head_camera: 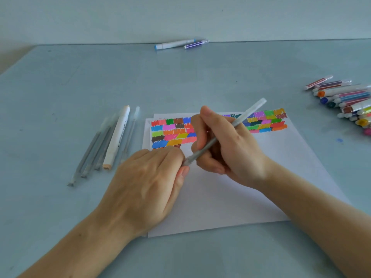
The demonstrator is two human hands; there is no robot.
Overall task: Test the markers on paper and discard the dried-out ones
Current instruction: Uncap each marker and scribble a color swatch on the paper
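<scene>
Head view: right hand (226,149) grips a slim grey marker (224,131) slanted above the white paper (230,193), fingers curled round its barrel. Left hand (148,183) pinches its lower end; tip hidden between fingertips. Coloured swatch rows (267,121) partly covered by both hands.

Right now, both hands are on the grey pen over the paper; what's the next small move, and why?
Probably pull the cap off: the left hand pinches the grey pen's lower end while the right hand grips its barrel, and no tip shows. Then scribble on the paper below the swatches.
</scene>
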